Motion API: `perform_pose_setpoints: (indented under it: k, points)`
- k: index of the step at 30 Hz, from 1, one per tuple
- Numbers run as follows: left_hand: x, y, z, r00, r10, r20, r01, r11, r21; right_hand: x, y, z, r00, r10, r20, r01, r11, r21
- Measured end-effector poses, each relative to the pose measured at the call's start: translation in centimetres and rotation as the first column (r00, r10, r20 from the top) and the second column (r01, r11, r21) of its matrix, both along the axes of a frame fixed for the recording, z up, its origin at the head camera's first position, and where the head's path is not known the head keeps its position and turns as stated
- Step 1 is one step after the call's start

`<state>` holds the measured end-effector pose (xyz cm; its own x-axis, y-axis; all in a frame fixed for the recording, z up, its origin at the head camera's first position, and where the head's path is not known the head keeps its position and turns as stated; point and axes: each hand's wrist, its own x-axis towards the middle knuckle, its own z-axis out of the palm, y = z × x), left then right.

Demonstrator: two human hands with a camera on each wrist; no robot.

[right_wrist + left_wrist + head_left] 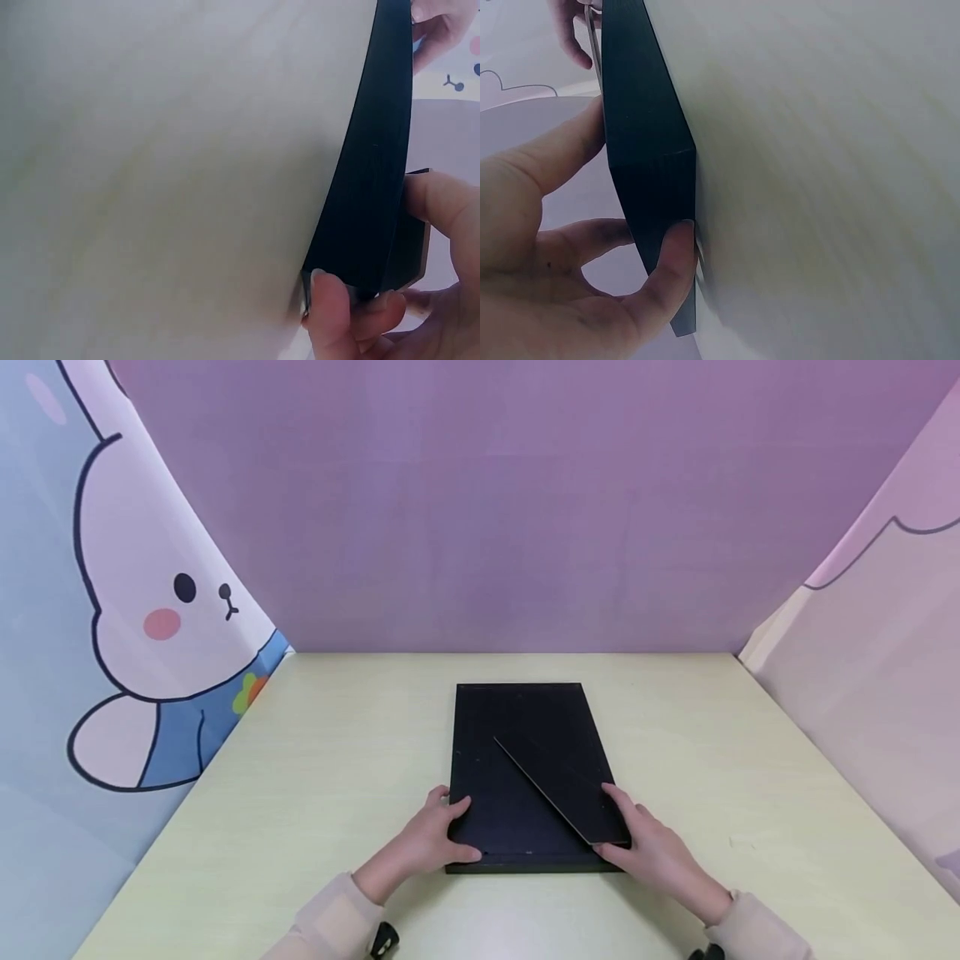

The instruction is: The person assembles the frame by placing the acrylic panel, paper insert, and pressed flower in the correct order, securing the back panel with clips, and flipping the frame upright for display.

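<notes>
A flat black rectangular box (480,777) lies on the table, its short side facing me. On its right half rests a thin black panel (573,785) with a slanting pale edge, slightly raised at the near corner. My left hand (427,839) grips the box's near left corner, thumb at the front and fingers along the side. In the left wrist view, one fingertip presses the side wall of the box (649,112). At the near right corner, my right hand (652,847) pinches the panel, while other fingertips touch the box corner in the right wrist view.
The pale wood-grain table (337,735) spreads around the box on every side. A purple backdrop (510,510) rises behind its far edge. Printed side panels flank it, with a cartoon rabbit (165,577) on the left.
</notes>
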<state>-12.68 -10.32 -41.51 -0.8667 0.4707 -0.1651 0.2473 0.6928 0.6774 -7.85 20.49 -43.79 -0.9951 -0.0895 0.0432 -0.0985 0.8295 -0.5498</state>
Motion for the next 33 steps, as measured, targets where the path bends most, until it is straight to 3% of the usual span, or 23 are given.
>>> perform_pose_setpoints:
  k: [8,24,33]
  points:
    - [0.05,0.20,-0.02,1.000,0.004,0.006,-0.004,1.000,-0.007,0.16,0.45,0.17,0.999,0.050,0.000,-0.050,0.998,-0.026]
    - [0.38,0.19,0.37,1.000,0.014,0.009,-0.014,1.000,0.001,-0.08,-0.12,0.31,0.999,-0.023,0.033,0.024,0.999,-0.046]
    - [0.29,0.50,0.55,1.000,0.017,0.022,-0.017,1.000,0.005,-0.29,0.11,0.52,0.997,-0.011,0.071,0.014,0.999,-0.038]
